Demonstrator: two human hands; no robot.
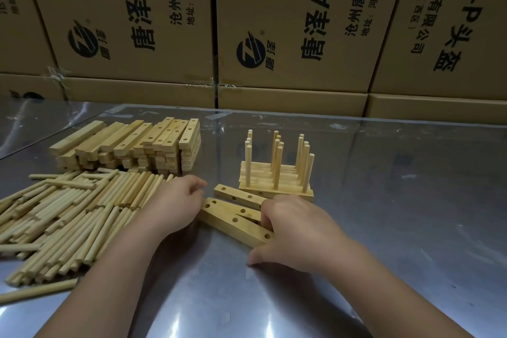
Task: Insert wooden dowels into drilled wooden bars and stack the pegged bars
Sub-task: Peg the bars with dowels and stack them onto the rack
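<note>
Three drilled wooden bars (233,221) lie flat side by side on the metal table (397,228), holes up. My right hand (290,228) covers their right ends, fingers curled over them and thumb on the table in front. My left hand (175,204) is at their left ends, fingers curled, just right of the loose dowel pile (68,214); I cannot tell whether it holds a dowel. Behind the bars stands a stack of pegged bars (275,173) with several upright dowels.
A heap of undrilled-looking and drilled bars (131,145) sits at the back left. Cardboard boxes (274,22) wall off the far edge of the table. Bare metal stretches to the right and toward me.
</note>
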